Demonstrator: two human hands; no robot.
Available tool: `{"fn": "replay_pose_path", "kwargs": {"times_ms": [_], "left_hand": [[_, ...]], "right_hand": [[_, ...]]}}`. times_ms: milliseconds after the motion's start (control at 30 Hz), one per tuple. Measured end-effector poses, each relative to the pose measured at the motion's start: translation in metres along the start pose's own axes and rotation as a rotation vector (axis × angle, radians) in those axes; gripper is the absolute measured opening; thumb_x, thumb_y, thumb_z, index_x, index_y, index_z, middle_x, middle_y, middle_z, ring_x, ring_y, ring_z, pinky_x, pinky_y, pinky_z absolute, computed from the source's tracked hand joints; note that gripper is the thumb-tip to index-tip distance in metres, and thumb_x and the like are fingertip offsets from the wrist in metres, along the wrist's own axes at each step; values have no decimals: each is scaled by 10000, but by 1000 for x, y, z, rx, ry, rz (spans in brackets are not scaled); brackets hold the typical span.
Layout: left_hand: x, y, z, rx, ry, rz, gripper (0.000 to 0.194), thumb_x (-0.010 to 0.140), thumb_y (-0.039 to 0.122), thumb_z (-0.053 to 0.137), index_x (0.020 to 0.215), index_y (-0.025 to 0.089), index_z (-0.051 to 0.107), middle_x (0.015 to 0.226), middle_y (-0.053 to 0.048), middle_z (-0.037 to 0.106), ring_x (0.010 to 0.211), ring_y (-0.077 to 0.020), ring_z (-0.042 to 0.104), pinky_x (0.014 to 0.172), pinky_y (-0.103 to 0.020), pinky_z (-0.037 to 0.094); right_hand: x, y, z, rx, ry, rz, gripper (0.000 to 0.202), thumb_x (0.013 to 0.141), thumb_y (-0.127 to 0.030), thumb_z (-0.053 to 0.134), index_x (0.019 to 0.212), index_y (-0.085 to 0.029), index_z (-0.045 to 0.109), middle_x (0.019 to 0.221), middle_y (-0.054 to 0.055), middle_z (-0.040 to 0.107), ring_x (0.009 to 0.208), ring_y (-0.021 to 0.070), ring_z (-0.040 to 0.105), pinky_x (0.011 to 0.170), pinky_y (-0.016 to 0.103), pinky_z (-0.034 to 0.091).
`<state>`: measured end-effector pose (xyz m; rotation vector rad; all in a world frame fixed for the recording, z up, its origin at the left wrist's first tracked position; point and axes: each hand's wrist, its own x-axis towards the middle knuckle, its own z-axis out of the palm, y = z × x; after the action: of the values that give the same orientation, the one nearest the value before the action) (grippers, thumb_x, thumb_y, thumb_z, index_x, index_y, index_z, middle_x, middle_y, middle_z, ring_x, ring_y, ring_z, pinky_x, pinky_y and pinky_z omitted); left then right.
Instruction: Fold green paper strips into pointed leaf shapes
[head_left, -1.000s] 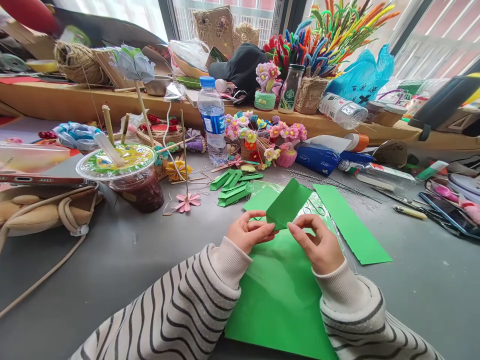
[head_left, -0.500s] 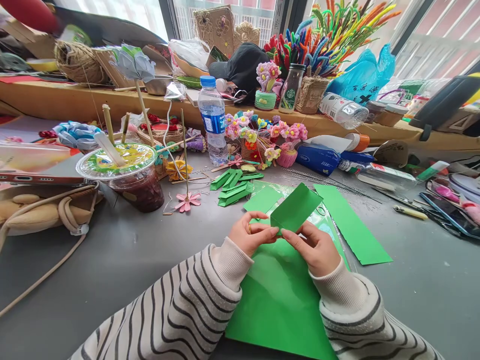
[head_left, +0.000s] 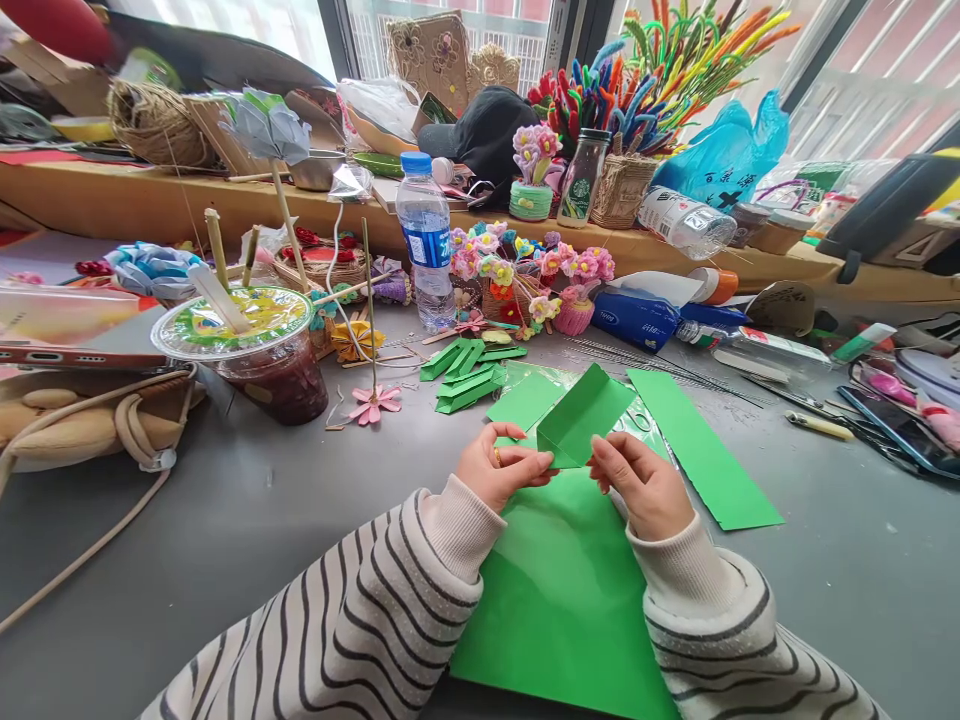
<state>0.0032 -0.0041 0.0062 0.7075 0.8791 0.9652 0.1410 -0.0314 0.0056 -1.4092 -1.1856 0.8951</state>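
Note:
A small folded piece of green paper (head_left: 585,415) is raised above the desk, one edge creased up. My left hand (head_left: 502,468) pinches its lower left corner between thumb and fingers. At its lower right edge, my right hand (head_left: 641,482) is closed, thumb against fingertips, gripping the paper there. Beneath both hands lies a large green sheet in a clear sleeve (head_left: 562,600). Several folded green strips (head_left: 469,385) lie beyond my left hand, next to a green rectangle (head_left: 525,398). A long green strip (head_left: 705,450) is to the right.
On the grey desk (head_left: 300,560) stand a lidded drink cup (head_left: 277,375) at left and a water bottle (head_left: 425,245) at the back. A pink paper flower (head_left: 373,404) lies near the cup. Thin wires, a blue tissue pack (head_left: 636,318) and a phone (head_left: 900,428) are at right.
My right hand has shifted right along the paper's lower edge, away from my left hand. The folded paper has turned and its inner face shows more. My left hand has hardly moved.

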Motion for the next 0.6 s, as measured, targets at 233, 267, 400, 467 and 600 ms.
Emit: {"fn": "replay_pose_path", "kwargs": {"times_ms": [233, 267, 400, 467, 600], "left_hand": [[-1, -2, 1, 96, -80, -7, 446, 444, 202, 698, 712, 160, 344, 479, 24, 604, 473, -107, 573, 559, -252, 450], [-1, -3, 1, 99, -83, -1, 442, 447, 203, 696, 710, 160, 344, 472, 28, 601, 474, -104, 571, 560, -250, 450], [0, -5, 1, 101, -75, 11, 431, 450, 198, 695, 701, 158, 347, 463, 31, 596, 471, -105, 571, 556, -256, 455], [-1, -4, 1, 99, -73, 7, 432, 445, 196, 698, 698, 157, 351, 469, 26, 600, 466, -110, 574, 551, -258, 458], [-1, -1, 2, 74, -41, -3, 410, 461, 209, 693, 696, 150, 362, 520, -9, 622, 525, -153, 599, 560, -279, 467]], "right_hand": [[-4, -1, 8, 0, -37, 171, 234, 516, -351, 627, 439, -172, 497, 315, -67, 368, 336, 81, 378, 331, 218, 284], [-4, -1, 9, 23, -25, 181, 206, 516, -331, 631, 450, -169, 521, 330, -55, 411, 360, 95, 416, 343, 223, 304], [-5, -2, 12, 134, 29, 174, 155, 502, -292, 642, 576, -158, 622, 548, 10, 619, 537, 170, 545, 469, 272, 414], [-6, -3, 12, 150, 55, 160, 166, 496, -289, 645, 602, -162, 639, 605, 18, 644, 585, 186, 560, 525, 293, 432], [-4, -4, 7, 61, 92, 173, 170, 493, -321, 643, 506, -156, 606, 456, 1, 573, 435, 136, 488, 414, 261, 375]]}}
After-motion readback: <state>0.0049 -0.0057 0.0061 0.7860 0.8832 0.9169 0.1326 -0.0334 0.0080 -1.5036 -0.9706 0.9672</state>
